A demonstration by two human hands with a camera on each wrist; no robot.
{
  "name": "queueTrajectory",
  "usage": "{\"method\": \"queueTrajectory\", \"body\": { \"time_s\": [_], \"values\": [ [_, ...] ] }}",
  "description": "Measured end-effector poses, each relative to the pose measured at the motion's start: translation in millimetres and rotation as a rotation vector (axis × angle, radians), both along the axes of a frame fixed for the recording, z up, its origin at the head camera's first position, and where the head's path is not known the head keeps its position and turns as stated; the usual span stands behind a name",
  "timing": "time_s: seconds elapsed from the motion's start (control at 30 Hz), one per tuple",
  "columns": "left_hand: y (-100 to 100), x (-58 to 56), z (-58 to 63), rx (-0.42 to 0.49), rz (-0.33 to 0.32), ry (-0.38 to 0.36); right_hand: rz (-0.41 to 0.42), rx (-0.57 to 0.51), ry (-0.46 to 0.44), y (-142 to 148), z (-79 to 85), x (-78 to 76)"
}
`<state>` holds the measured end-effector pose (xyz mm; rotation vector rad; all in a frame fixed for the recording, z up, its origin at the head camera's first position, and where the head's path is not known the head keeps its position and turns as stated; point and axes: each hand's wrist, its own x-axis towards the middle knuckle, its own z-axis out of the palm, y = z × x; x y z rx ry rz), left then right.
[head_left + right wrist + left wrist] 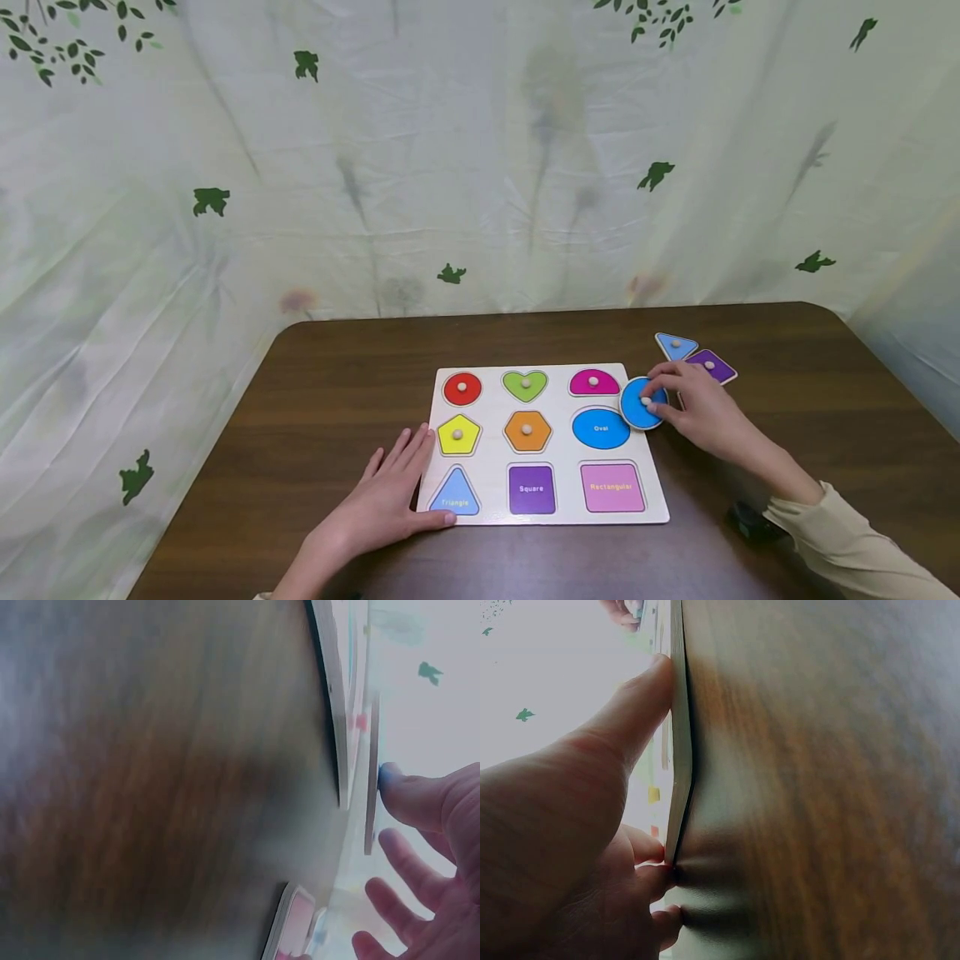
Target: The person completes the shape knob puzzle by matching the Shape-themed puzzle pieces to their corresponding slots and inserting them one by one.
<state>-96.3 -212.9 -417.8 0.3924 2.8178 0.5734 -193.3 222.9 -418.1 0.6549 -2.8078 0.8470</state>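
Observation:
A white shape puzzle board [491,475] lies on the table. My left hand [386,496] rests at its lower left corner, fingers extended along the left side and thumb on the front edge. Between thumb and fingers, my right hand [701,408] pinches the white knob of a blue oval piece [633,408]. In the right wrist view that piece [373,787] appears edge-on, raised above the table. It overlaps the board's right edge in the head view, beside the blue "Oval" recess [601,428]. Triangle [455,492], Square [532,489] and Rectangular [612,487] recesses show their printed labels.
Knobbed pieces sit in the board's other recesses, among them a red circle [462,389] and orange hexagon [527,432]. Beyond my right hand lie a blue triangle piece [675,345] and purple square piece [716,367]. A dark object [752,523] is by the right sleeve.

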Motion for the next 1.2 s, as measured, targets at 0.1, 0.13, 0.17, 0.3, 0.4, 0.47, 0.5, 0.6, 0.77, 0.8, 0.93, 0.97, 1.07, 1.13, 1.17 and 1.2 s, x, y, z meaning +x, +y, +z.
{"method": "queueTrajectory", "body": {
  "time_s": [0.1, 0.13, 0.17, 0.3, 0.4, 0.47, 0.5, 0.6, 0.77, 0.8, 0.93, 0.97, 1.07, 1.13, 1.17, 1.2],
  "values": [
    [0, 0.8, 1.1, 0.012, -0.008, 0.008, 0.006, -0.016, 0.010, -4, 0.3, 3.7],
    [0, 1.0, 1.2, 0.016, -0.010, 0.010, 0.010, -0.023, 0.016, -6, 0.2, 4.8],
    [0, 1.2, 1.4, 0.019, -0.013, 0.013, 0.014, -0.026, 0.023, -7, 0.0, 6.0],
    [-1, 1.3, 1.7, 0.020, -0.010, 0.011, 0.025, -0.015, 0.068, -14, -1.9, 10.6],
    [-1, 1.3, 1.6, 0.018, -0.008, 0.007, 0.026, -0.006, 0.080, -18, -3.5, 13.8],
    [-1, 1.4, 1.2, 0.018, -0.007, 0.006, 0.028, -0.015, 0.068, -21, -4.0, 15.7],
    [-1, 1.4, 0.9, 0.017, -0.007, 0.006, 0.029, -0.022, 0.055, -23, -4.1, 16.6],
    [-2, 1.3, 0.5, 0.015, -0.008, 0.008, 0.027, -0.036, 0.021, -27, -4.5, 18.9],
    [-2, 1.2, -0.8, 0.011, -0.007, 0.013, 0.020, -0.039, -0.007, -35, -5.3, 21.0],
    [-2, 1.4, -0.8, 0.008, -0.006, 0.013, 0.020, -0.038, -0.005, -36, -5.4, 21.2],
    [-2, 1.7, -1.1, 0.008, -0.005, 0.016, 0.023, -0.033, 0.002, -42, -6.3, 20.2],
    [-2, 1.7, -1.1, 0.009, -0.006, 0.017, 0.022, -0.031, 0.003, -43, -6.5, 19.7],
    [-1, 1.3, -0.7, 0.011, -0.010, 0.020, 0.022, -0.027, -0.001, -47, -6.6, 18.0],
    [-1, 0.9, -0.9, 0.013, -0.011, 0.019, 0.023, -0.019, -0.005, -49, -6.4, 16.8],
    [-1, 0.7, -0.8, 0.008, -0.009, 0.017, 0.024, -0.012, -0.006, -49, -6.1, 16.3],
    [-1, 0.7, -0.7, 0.008, -0.010, 0.016, 0.025, -0.004, -0.006, -50, -5.6, 15.9]
  ]
}}
